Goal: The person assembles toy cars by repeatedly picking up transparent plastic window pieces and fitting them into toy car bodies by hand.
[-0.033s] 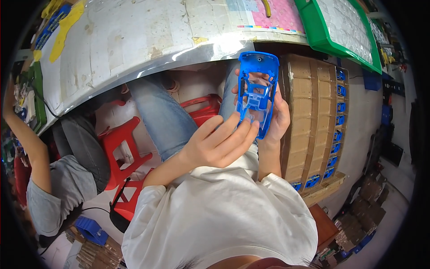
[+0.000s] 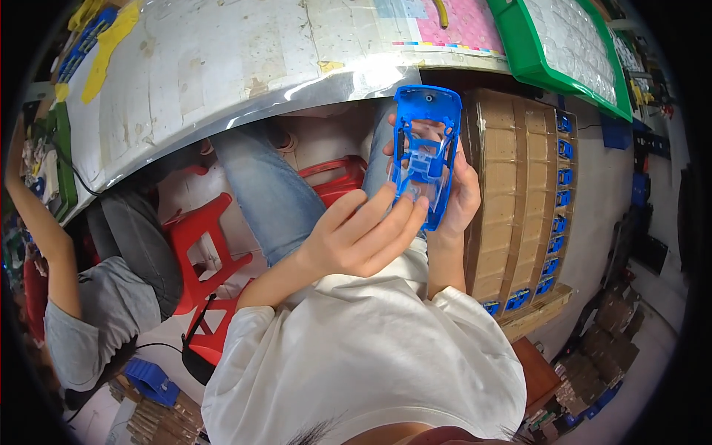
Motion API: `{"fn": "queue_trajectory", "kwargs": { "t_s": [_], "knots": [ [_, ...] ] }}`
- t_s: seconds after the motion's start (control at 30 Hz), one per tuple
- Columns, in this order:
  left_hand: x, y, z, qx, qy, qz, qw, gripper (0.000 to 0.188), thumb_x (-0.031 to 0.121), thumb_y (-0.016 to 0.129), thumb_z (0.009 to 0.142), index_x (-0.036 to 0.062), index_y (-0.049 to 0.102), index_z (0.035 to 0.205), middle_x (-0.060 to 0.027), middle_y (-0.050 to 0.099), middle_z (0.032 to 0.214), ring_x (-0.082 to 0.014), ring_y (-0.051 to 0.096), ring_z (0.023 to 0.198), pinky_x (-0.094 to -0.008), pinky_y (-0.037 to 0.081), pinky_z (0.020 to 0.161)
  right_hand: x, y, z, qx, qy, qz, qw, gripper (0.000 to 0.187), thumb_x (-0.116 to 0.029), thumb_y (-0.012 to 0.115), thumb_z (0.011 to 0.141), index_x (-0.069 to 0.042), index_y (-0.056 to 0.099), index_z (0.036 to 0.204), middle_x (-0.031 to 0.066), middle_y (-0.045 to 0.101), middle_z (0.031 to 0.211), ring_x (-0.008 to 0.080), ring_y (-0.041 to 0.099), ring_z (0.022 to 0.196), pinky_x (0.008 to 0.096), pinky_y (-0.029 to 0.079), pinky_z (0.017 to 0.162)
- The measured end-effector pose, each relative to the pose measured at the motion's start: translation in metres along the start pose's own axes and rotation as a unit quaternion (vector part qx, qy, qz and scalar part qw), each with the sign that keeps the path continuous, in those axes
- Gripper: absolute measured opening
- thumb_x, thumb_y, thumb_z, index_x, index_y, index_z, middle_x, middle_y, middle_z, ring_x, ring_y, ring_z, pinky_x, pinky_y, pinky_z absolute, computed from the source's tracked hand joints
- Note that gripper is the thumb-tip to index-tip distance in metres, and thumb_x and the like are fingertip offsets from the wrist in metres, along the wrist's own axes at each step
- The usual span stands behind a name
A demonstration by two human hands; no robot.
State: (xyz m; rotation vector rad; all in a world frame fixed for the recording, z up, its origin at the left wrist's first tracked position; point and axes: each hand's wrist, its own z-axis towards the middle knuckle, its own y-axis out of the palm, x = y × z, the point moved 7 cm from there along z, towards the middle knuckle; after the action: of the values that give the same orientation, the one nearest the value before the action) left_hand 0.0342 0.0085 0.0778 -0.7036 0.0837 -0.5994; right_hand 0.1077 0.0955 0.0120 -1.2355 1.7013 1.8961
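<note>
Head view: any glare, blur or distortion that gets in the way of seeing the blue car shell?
Head view: strong fisheye bending, so the table edge curves and the corners go black; glare streaks along that shiny edge. The blue car shell is sharp and evenly lit between the left hand and right hand.

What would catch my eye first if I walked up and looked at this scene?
A bright blue toy car shell in the middle, gripped from behind by the right hand while the left hand presses its fingers on its lower end. To the right stand stacked brown cartons; a green tray sits on the worktable above.
</note>
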Motion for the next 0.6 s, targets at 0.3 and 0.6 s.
{"fn": "queue_trajectory", "kwargs": {
  "t_s": [0.3, 0.6],
  "knots": [
    [-0.013, 0.022, -0.001, -0.157, -0.098, -0.046, 0.982, 0.04, 0.04, 0.064, 0.068, 0.0119, 0.064, 0.097, 0.0034, 0.059, 0.106, -0.0161, 0.047, 0.088, -0.0287, 0.035, 0.071, 0.004, 0.004, -0.002, -0.031, 0.007, -0.02, 0.999, 0.057, -0.038, 0.04, 0.085, 0.002, 0.031, 0.125, 0.0282, 0.042, 0.119, 0.0298, 0.055, 0.094, 0.0367, 0.049, 0.078],
    [-0.061, -0.004, -0.002, 0.083, -0.339, -0.179, 0.92, 0.03, 0.008, 0.066, 0.065, 0.0054, 0.056, 0.093, -0.0088, 0.054, 0.097, -0.0221, 0.049, 0.08, -0.0313, 0.037, 0.072, 0.012, 0.012, -0.009, -0.027, 0.051, 0.047, 0.997, 0.048, -0.032, 0.048, 0.083, 0.0, 0.033, 0.115, 0.0244, 0.047, 0.115, 0.0238, 0.053, 0.101, 0.0331, 0.044, 0.087]
  ]
}}
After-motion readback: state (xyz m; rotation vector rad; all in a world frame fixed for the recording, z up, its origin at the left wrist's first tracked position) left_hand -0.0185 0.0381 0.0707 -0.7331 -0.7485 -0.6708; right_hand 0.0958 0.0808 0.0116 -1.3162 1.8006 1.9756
